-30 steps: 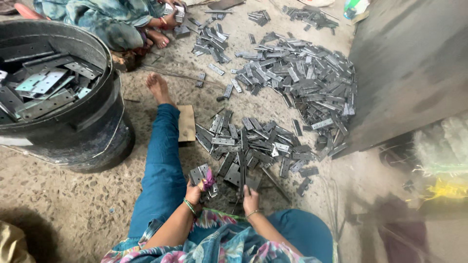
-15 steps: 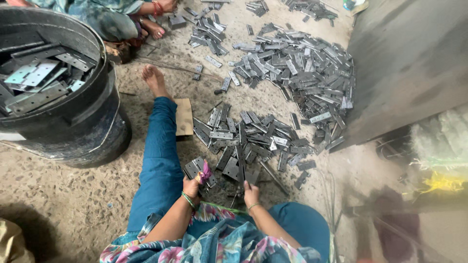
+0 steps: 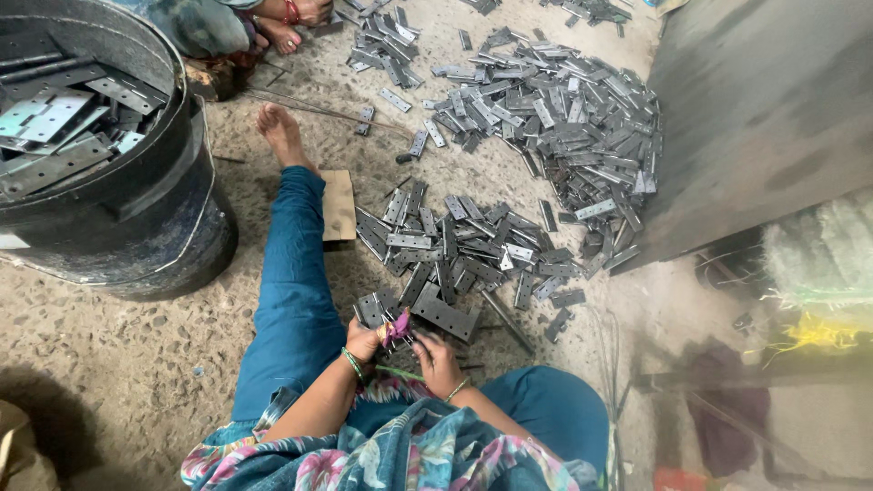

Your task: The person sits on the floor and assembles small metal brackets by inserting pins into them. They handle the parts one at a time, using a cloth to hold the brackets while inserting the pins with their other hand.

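A: Gripping a small stack of grey metal hinges [image 3: 371, 309], the person's left hand [image 3: 366, 342] is closed around them just above the lap, with a scrap of purple cloth [image 3: 396, 327] wrapped at the fingers.

B: And the right hand [image 3: 438, 362]?

A: It sits just beside the left, fingers curled down onto one flat hinge plate [image 3: 446, 315] that lies on the ground and touches the fingertips. Whether it actually pinches the plate or only rests on it cannot be told from this view.

B: Where do those held hinges lie against the rest?

A: At the near edge of a small heap of hinges [image 3: 464, 245], which spreads across the dirt floor [image 3: 109, 364] in front of the knees. A thin metal rod [image 3: 507, 320] lies at the heap's near side.

B: Further out?

A: A much larger pile of hinges [image 3: 564, 118] sits beyond it, against a slanting grey metal sheet [image 3: 764, 109] on the right. The person's left leg, in blue trousers, stretches forward, with the bare foot [image 3: 282, 135] pointing away. A piece of brown cardboard [image 3: 338, 205] lies just beside that leg.

B: On the left?

A: A big black drum [image 3: 155, 218] stands there, holding larger flat metal plates [image 3: 55, 118]. At the top edge, another person's foot and bangled hand [image 3: 291, 18] show near more scattered hinges [image 3: 386, 45].
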Demonstrator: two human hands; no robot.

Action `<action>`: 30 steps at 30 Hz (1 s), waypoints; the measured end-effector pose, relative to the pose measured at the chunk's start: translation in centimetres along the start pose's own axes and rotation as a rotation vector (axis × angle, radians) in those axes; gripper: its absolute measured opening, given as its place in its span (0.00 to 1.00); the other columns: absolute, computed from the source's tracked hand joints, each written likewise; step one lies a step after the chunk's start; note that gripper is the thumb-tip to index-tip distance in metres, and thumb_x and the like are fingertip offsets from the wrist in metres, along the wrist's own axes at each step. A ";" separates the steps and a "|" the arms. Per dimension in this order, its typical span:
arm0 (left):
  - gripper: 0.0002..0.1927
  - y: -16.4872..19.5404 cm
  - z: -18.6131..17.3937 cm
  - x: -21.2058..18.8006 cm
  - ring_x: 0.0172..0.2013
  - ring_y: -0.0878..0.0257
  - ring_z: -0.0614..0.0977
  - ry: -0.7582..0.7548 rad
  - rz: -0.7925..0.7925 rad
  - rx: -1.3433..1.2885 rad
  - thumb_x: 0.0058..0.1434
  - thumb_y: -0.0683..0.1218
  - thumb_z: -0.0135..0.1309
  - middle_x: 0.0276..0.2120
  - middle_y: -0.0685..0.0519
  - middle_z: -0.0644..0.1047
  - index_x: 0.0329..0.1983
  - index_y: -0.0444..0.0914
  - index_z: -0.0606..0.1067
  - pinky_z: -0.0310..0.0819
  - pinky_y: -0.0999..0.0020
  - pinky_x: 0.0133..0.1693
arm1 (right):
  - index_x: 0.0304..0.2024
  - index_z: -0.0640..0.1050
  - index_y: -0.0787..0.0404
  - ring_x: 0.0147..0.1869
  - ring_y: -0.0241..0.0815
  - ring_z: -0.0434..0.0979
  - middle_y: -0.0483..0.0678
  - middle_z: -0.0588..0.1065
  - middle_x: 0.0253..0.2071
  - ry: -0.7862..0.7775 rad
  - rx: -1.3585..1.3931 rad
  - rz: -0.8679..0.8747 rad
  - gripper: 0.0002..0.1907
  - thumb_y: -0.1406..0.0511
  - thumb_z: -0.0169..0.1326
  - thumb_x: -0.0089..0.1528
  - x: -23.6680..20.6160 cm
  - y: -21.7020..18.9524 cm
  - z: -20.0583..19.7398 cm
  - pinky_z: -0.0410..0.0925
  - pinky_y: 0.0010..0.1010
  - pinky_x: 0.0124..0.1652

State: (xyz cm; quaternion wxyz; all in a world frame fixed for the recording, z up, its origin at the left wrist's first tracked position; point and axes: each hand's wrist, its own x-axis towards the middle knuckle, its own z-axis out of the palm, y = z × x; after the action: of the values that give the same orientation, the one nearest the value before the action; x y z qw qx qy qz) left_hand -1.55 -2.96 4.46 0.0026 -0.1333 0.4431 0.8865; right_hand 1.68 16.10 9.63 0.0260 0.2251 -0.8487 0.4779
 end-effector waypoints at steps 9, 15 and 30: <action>0.35 -1.3 -0.8 0.6 0.39 0.60 0.83 -0.059 0.016 -0.028 0.41 0.42 0.75 0.41 0.52 0.81 0.53 0.35 0.74 0.79 0.63 0.43 | 0.51 0.78 0.70 0.39 0.57 0.80 0.61 0.78 0.39 0.033 -0.116 -0.028 0.13 0.66 0.49 0.69 -0.4 -1.2 -0.1 0.71 0.41 0.39; 0.36 -0.9 -0.6 0.5 0.40 0.60 0.84 -0.087 -0.029 -0.056 0.41 0.43 0.75 0.43 0.51 0.82 0.55 0.36 0.74 0.80 0.63 0.43 | 0.49 0.78 0.70 0.43 0.61 0.78 0.61 0.77 0.40 0.064 -0.141 -0.103 0.12 0.67 0.49 0.69 0.0 -2.6 -0.8 0.70 0.44 0.43; 0.37 2.6 1.8 -0.6 0.38 0.56 0.84 -0.073 -0.141 -0.104 0.42 0.38 0.72 0.41 0.49 0.81 0.56 0.37 0.71 0.82 0.58 0.39 | 0.40 0.79 0.65 0.39 0.64 0.78 0.62 0.78 0.32 0.183 -0.215 0.141 0.12 0.62 0.52 0.69 1.3 1.5 0.1 0.69 0.45 0.36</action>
State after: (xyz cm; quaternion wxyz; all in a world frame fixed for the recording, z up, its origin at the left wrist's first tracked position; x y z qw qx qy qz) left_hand -1.73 -3.05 7.72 0.0742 -0.1314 0.3856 0.9102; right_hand -0.11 16.24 8.75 0.0934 0.1162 -0.9028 0.4035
